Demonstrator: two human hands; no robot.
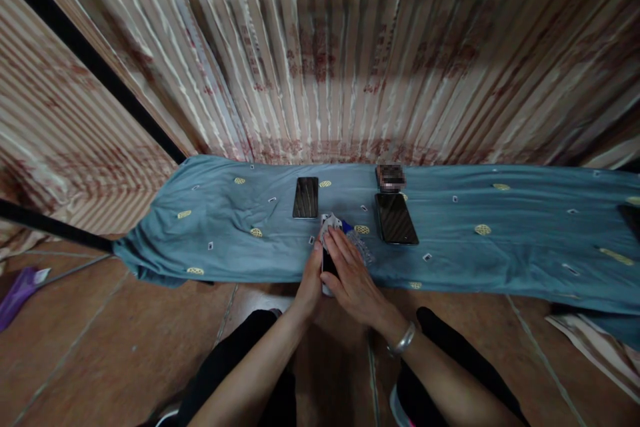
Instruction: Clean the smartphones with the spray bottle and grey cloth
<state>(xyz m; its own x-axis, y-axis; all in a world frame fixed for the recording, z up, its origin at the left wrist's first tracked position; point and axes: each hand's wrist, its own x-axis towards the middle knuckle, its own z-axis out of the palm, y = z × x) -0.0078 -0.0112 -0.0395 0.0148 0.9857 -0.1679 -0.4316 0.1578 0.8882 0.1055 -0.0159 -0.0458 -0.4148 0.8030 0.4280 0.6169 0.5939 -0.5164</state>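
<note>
A phone (329, 265) with a dark screen is held near the front edge of the cloth-covered bench. My left hand (311, 280) is closed around its left side. Over the upper part of that phone, my right hand (353, 277) presses a crumpled pale grey cloth (330, 220) under its fingers, which partly hide both. Beside my right fingers lies a crumpled clear plastic wrapper (364, 245) with a blue piece (346, 227) next to it. Two more dark-screened phones lie flat: a smaller one (306, 197) behind to the left, a larger one (397, 219) to the right.
A blurred-out small item (391, 177) sits behind the larger phone. The blue patterned sheet (480, 260) covers the long bench, with a dark object (631, 217) at its right end. Striped curtains (320, 67) hang behind. Black poles (100, 60) and a purple object (20, 293) are at left.
</note>
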